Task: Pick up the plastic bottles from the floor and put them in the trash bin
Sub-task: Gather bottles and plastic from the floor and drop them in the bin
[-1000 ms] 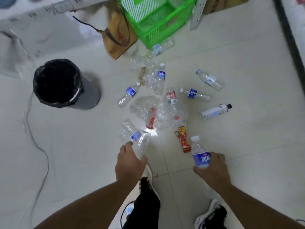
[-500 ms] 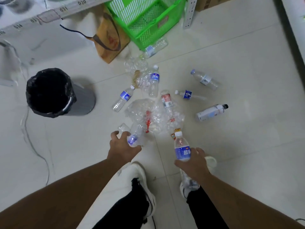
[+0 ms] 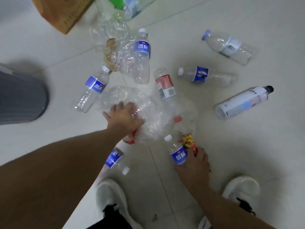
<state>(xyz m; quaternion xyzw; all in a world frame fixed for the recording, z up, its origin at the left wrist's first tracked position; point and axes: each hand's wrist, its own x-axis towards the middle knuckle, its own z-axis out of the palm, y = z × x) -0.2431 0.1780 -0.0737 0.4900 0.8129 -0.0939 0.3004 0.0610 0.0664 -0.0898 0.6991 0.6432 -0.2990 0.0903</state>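
Observation:
Several plastic bottles lie scattered on the pale tiled floor. My left hand (image 3: pixel 123 118) is spread over a crushed clear bottle (image 3: pixel 148 123) in the middle of the pile, and a blue-labelled bottle (image 3: pixel 115 158) pokes back from under its wrist, apparently held in the palm. My right hand (image 3: pixel 193 166) is shut on another blue-labelled bottle (image 3: pixel 179 156), cap pointing away, with its fingers against a red-and-yellow wrapped bottle (image 3: pixel 189 141). The grey trash bin (image 3: pixel 21 96) shows only its side at the left edge.
More bottles lie ahead: a red-labelled bottle (image 3: pixel 165 86), a white black-capped bottle (image 3: pixel 242 103), a clear bottle (image 3: pixel 229 47). A brown bag (image 3: pixel 62 12) and a green basket (image 3: pixel 115 0) stand at the top. My white shoes (image 3: pixel 112 194) are below.
I have bent lower, so the pile looks bigger and the bin slid to the left edge. My left hand reached forward onto the crushed bottles. My right hand moved to the red-and-yellow bottle.

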